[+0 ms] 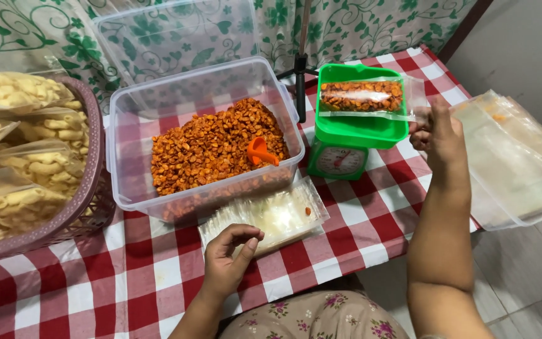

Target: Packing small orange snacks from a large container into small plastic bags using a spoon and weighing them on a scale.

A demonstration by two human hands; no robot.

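One filled bag on the scale; empty bags waiting.

Right hand pinches the open end of the filled bag lying on the green scale. Left hand, fingers curled, touches the empty-bag stack and grips nothing visible. The tub remains well stocked with snack, orange scoop resting in it. The basket of packed bags sits left on the surface; nothing obstructs.

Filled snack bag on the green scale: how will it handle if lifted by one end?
The filled snack bag is thin clear film, so probably floppy and sagging mid-span. Loose kernels likely shift downward. The right hand grips its empty end, which looks slippery.
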